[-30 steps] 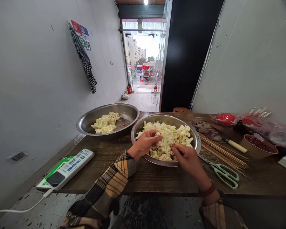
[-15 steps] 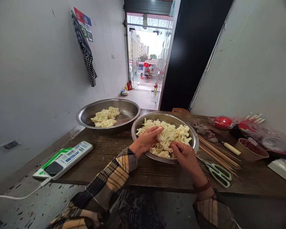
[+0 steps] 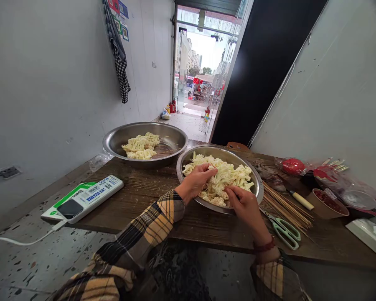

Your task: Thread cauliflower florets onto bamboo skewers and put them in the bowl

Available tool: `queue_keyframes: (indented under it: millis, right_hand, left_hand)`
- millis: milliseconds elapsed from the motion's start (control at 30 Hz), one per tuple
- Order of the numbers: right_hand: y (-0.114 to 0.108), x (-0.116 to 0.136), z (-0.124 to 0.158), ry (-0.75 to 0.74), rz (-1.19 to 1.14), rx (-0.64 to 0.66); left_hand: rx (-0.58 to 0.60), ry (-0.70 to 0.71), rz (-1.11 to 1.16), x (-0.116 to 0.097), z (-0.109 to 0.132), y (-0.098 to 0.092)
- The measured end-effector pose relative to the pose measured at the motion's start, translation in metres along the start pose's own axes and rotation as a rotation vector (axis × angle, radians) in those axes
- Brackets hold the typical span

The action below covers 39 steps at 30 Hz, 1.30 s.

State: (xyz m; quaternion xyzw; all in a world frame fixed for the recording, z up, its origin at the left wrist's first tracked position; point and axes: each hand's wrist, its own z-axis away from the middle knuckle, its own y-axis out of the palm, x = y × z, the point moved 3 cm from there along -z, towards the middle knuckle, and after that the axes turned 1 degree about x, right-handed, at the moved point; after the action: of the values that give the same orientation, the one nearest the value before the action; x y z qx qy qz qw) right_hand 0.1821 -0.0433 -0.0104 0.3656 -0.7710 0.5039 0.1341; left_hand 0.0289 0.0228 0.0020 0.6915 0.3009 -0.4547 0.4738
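A steel bowl [image 3: 251, 172] full of cauliflower pieces [image 3: 231, 174] stands on the wooden table [image 3: 150, 196] in front of me. My left hand [image 3: 196, 182] reaches into it from the left, fingers curled over a cauliflower piece. My right hand [image 3: 242, 202] rests at the near rim, fingers pinched on something thin that I cannot make out. Behind and to the left, a second steel bowl [image 3: 115, 140] holds a few skewered cauliflower pieces [image 3: 141, 145].
Bamboo skewers [image 3: 285, 205] and green-handled scissors [image 3: 285, 230] lie right of the bowl. Further right are a knife [image 3: 301, 201], a small bowl of red paste [image 3: 327, 203] and plastic-wrapped red containers [image 3: 293, 166]. A phone on a box [image 3: 83, 198] lies at the table's left edge.
Both hands stay in the near bowl with only small finger movements. The camera has shifted, so the bowls and table sit slightly differently in view.
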Motion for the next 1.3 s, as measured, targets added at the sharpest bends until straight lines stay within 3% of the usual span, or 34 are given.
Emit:
queue_keyframes:
  millis: [300,500,600,800,967,1167,1300]
  right_hand:
    - [0.004,0.002,0.002,-0.03,-0.013,-0.044]
    - [0.004,0.003,0.002,-0.021,0.013,-0.063]
    - [0.0,0.002,0.002,0.002,-0.028,-0.077]
    - [-0.01,-0.01,0.008,0.194,-0.265,-0.354]
    - [-0.012,-0.012,0.011,0.196,-0.268,-0.396]
    - [-0.013,-0.012,0.014,0.182,-0.273,-0.422]
    - [-0.013,-0.014,0.014,0.171,-0.285,-0.407]
  left_hand:
    - [0.118,-0.082,0.084,0.005,0.002,0.003]
    - [0.119,-0.088,0.048,0.008,0.001,0.008]
    - [0.063,-0.044,-0.007,0.006,0.001,0.007]
    - [-0.107,-0.003,-0.048,-0.003,0.001,-0.007]
    - [-0.071,0.045,-0.416,-0.012,-0.012,-0.017]
    - [-0.043,0.16,-1.103,-0.011,-0.029,-0.033]
    - [0.082,0.117,-1.377,0.002,-0.032,-0.037]
